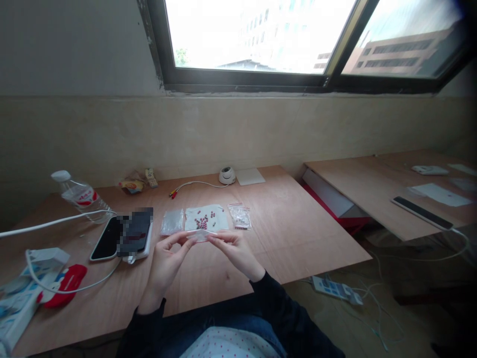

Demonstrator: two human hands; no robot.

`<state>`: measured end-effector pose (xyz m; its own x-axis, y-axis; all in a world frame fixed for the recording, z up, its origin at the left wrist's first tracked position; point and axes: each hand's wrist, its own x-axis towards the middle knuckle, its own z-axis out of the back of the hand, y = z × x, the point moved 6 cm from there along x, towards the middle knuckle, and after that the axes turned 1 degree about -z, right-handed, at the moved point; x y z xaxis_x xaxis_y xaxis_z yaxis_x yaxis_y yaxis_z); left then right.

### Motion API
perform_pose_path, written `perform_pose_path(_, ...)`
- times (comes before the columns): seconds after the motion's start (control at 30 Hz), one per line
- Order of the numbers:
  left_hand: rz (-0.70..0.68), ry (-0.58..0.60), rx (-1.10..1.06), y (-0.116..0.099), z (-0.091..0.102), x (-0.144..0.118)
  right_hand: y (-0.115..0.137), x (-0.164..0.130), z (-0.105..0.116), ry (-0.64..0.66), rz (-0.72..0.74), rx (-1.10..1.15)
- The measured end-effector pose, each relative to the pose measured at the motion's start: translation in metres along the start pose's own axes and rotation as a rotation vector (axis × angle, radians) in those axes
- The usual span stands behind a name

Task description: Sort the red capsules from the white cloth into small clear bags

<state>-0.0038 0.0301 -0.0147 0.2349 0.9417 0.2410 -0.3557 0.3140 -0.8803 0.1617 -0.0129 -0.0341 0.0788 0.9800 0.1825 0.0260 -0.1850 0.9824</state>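
Between both hands, just above the table, is a small clear plastic bag [201,235]. My left hand [172,251] pinches its left side between thumb and fingers, and my right hand [231,248] pinches the right side. Whether anything is inside the bag cannot be made out. Just beyond it lies a white sheet [192,213] with several small dark red beads [201,222] scattered over it. A stack of clear plastic bags [172,222] rests to the left of the sheet. On its right are filled small zip bags [239,217] with red edges.
Two phones [108,239] lie left of my hands, with a white cable across them. A water bottle [84,196], a power strip [18,308] and a red pouch [65,286] are further left. A white dome camera [227,175] stands by the wall. A second table [357,184] is at right.
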Motion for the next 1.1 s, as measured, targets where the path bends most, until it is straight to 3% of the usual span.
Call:
perform_pose_path(0.23,-0.034,-0.13,-0.008,0.001,0.042,0.022,-0.006,0.044,-0.039,0.138,-0.112,0.25)
perform_pose_path(0.37,0.093,-0.108,0.032,0.042,0.048,0.045,-0.037,0.068,-0.053,0.161,-0.276,0.253)
perform_pose_path(0.5,0.2,-0.059,0.563,0.087,0.045,0.061,-0.071,0.078,-0.064,0.129,-0.392,0.209)
perform_pose_path(0.6,0.195,-0.033,0.697,0.102,0.04,0.065,-0.084,0.08,-0.073,0.134,-0.378,0.121)
perform_pose_path(0.97,0.191,-0.039,0.849,0.103,0.032,0.065,-0.097,0.08,-0.091,0.204,-0.378,0.016)
perform_pose_path(1.1,0.208,-0.048,0.9,0.094,0.032,0.057,-0.101,0.081,-0.081,0.161,-0.352,-0.023)
